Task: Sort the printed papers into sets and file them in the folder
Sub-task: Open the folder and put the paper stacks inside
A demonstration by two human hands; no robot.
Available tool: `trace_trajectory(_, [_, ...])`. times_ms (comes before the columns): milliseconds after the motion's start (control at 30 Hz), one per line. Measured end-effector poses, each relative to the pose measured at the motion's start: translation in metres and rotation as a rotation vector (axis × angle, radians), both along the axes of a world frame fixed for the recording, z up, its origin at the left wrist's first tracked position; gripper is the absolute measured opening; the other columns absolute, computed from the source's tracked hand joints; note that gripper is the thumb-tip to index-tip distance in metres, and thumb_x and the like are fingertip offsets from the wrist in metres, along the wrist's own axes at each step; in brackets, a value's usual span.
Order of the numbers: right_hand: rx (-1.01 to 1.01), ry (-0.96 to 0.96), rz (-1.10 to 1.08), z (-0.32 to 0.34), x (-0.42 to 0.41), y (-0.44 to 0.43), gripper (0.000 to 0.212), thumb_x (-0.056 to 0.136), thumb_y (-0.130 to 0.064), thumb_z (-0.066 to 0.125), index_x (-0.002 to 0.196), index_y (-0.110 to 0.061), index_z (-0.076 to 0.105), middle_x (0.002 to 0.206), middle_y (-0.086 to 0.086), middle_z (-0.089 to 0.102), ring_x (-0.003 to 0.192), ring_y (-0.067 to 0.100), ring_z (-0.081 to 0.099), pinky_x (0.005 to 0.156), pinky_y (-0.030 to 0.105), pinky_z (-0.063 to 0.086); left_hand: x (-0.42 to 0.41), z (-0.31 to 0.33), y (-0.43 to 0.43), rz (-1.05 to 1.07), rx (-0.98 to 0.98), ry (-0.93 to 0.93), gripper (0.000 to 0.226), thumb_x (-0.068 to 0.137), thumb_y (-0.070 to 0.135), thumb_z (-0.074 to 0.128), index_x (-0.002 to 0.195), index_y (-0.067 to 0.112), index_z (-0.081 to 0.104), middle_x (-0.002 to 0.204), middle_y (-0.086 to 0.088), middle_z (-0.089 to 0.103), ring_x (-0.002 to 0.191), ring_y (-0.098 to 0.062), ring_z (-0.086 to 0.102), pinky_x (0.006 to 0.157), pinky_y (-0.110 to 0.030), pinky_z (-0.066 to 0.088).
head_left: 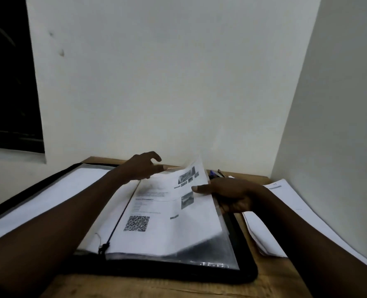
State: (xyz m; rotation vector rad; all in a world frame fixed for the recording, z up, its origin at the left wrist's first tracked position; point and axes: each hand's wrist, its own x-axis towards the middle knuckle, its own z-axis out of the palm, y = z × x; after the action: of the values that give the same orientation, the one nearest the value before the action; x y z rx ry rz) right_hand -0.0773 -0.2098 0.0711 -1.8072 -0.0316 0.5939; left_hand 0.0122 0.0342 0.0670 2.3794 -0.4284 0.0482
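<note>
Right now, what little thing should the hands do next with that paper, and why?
Probably bring the left hand down onto the printed sheet. The right hand pinches its right edge, with the top lifted off the folder, and the left hand hovers holding nothing. A second hand would likely help ease it into the clear sleeve.

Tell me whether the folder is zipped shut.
No, the folder lies open on the desk; the right hand pinches a printed sheet over it.

Right hand (pixel 227 194) pinches printed papers (pixel 167 211) over open folder (pixel 178 274); left hand (pixel 141 166) hovers, seemingly empty.
</note>
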Motion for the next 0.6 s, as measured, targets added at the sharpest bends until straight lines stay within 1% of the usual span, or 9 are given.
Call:
trace_trajectory(100, [0.022,-0.042,0.091,0.019,-0.011,0.019,0.066,0.076,-0.045,0.073,0.128,-0.008,0.059,0.124,0.014,0.065,0.121,0.032,0.058,0.108,0.055,0.039,-0.024,0.015,0.023,-0.016,-0.146,0.144,0.053,0.087,0.066,0.052,0.114,0.022,0.058,0.109,-0.01,0.069,0.089,-0.026,0.072,0.074,-0.035,0.055])
trace_trajectory(200, [0.109,-0.037,0.185,0.035,-0.018,0.044,0.071,0.079,-0.065,0.059,0.128,-0.013,0.061,0.134,0.014,0.058,0.126,0.035,0.054,0.103,0.062,0.04,-0.043,0.035,0.044,-0.045,-0.339,0.259,0.08,0.073,0.082,0.048,0.123,0.02,0.053,0.112,-0.015,0.069,0.092,-0.03,0.073,0.081,-0.047,0.057])
trace_trajectory(267, [0.187,-0.044,0.25,0.044,-0.02,0.063,0.079,0.08,-0.074,0.05,0.138,-0.021,0.052,0.144,0.01,0.05,0.131,0.037,0.048,0.097,0.066,0.043,-0.051,0.048,0.056,-0.053,-0.459,0.303,0.084,0.073,0.086,0.043,0.124,0.02,0.054,0.11,-0.016,0.07,0.093,-0.033,0.072,0.082,-0.053,0.057])
trace_trajectory(333, [0.213,-0.073,0.246,0.047,-0.02,0.083,0.082,0.078,-0.077,0.047,0.145,-0.03,0.042,0.149,0.002,0.043,0.136,0.033,0.04,0.097,0.065,0.043,-0.059,0.06,0.067,-0.023,-0.551,0.33,0.087,0.07,0.085,0.038,0.12,0.017,0.06,0.107,-0.017,0.071,0.09,-0.034,0.072,0.076,-0.051,0.058])
trace_trajectory(400, [0.137,-0.127,0.255,0.044,-0.021,0.107,0.078,0.081,-0.076,0.043,0.146,-0.032,0.039,0.153,-0.003,0.038,0.14,0.026,0.034,0.104,0.059,0.04,-0.06,0.068,0.085,0.033,-0.586,0.33,0.093,0.065,0.087,0.035,0.11,0.011,0.065,0.103,-0.016,0.072,0.087,-0.03,0.072,0.071,-0.042,0.057])
trace_trajectory(433, [0.076,-0.155,0.274,0.041,-0.022,0.12,0.075,0.083,-0.075,0.04,0.146,-0.033,0.04,0.154,-0.006,0.036,0.142,0.023,0.031,0.108,0.057,0.037,-0.06,0.071,0.096,0.064,-0.589,0.334,0.097,0.064,0.089,0.037,0.109,0.008,0.066,0.1,-0.015,0.073,0.086,-0.028,0.071,0.072,-0.039,0.056])
trace_trajectory(500, [-0.076,-0.223,0.301,0.033,-0.027,0.143,0.07,0.088,-0.072,0.037,0.147,-0.032,0.039,0.156,-0.009,0.031,0.144,0.02,0.027,0.113,0.051,0.031,-0.057,0.073,0.122,0.086,-0.601,0.355,0.102,0.061,0.09,0.053,0.115,0.004,0.065,0.102,-0.013,0.073,0.09,-0.026,0.071,0.081,-0.039,0.054])
trace_trajectory(533, [-0.165,-0.277,0.306,0.028,-0.029,0.154,0.068,0.091,-0.069,0.035,0.148,-0.03,0.037,0.156,-0.009,0.03,0.144,0.019,0.026,0.114,0.047,0.028,-0.058,0.074,0.135,0.096,-0.61,0.357,0.097,0.062,0.085,0.06,0.116,0.004,0.065,0.104,-0.013,0.072,0.09,-0.026,0.071,0.082,-0.039,0.053])
trace_trajectory(600, [-0.377,-0.441,0.34,0.015,-0.028,0.174,0.066,0.096,-0.062,0.032,0.148,-0.022,0.036,0.157,-0.005,0.031,0.144,0.018,0.028,0.116,0.038,0.024,-0.058,0.075,0.16,0.14,-0.622,0.371,0.073,0.073,0.071,0.065,0.112,0.008,0.065,0.101,-0.013,0.07,0.082,-0.026,0.069,0.076,-0.035,0.053])
